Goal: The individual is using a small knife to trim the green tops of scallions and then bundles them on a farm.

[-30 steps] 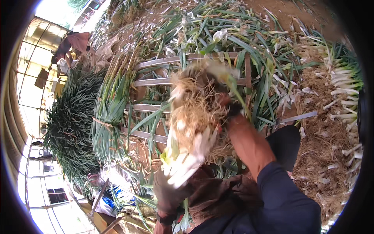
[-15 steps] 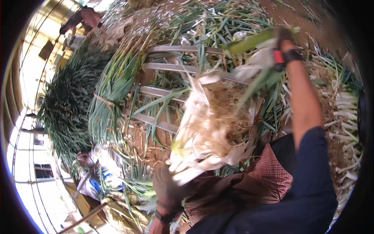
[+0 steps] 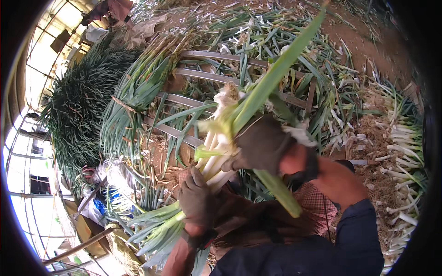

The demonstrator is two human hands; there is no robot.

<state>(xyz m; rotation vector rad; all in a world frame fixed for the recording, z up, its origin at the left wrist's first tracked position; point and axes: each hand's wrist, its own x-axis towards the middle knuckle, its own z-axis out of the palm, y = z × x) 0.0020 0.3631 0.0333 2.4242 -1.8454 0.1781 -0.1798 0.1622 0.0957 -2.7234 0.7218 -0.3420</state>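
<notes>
My left hand, in a dark glove, is closed around the white shanks of a bunch of green onions. Their green tops trail out below that hand, and the pale roots point up and away. My right hand, gloved too, is curled at the upper shanks, close beside the left. A long green onion leaf rises from its grip toward the top of the view, and another leaf piece hangs beneath it. The right fingertips are partly hidden behind the hand.
Metal rack bars lie ahead, bearing a bundle of green onions. A big dark green onion heap stands left. Scattered leaf trimmings cover the ground beyond. Rows of white-stalked onions lie right. Another person is far left.
My right hand has come from the far right, where it held stripped leaves out, back to the bunch. The bunch has turned, its roots now smaller in view and pointing away.
</notes>
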